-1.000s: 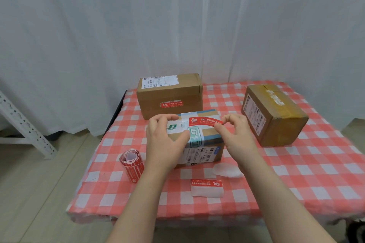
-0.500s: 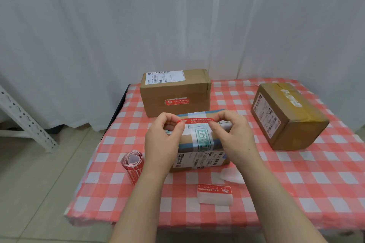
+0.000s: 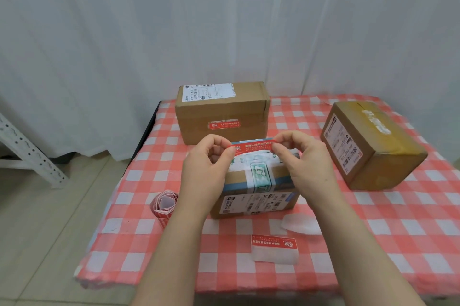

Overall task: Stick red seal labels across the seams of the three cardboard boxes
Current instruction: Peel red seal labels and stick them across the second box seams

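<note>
We find the red seal label (image 3: 254,146) stretched level over the far top edge of the taped box (image 3: 258,202). The left hand (image 3: 204,173) pinches its left end between thumb and forefinger. The right hand (image 3: 306,164) pinches its right end likewise, with the other fingers curled. We cannot tell whether the label touches the box. Behind that box stands a sealed box (image 3: 224,116), to its right a third box (image 3: 378,156), and to its left a label roll (image 3: 164,202).

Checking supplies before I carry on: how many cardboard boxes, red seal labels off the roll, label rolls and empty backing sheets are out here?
Cardboard boxes: 3
Red seal labels, off the roll: 3
Label rolls: 1
Empty backing sheets: 1
Total: 8
</note>
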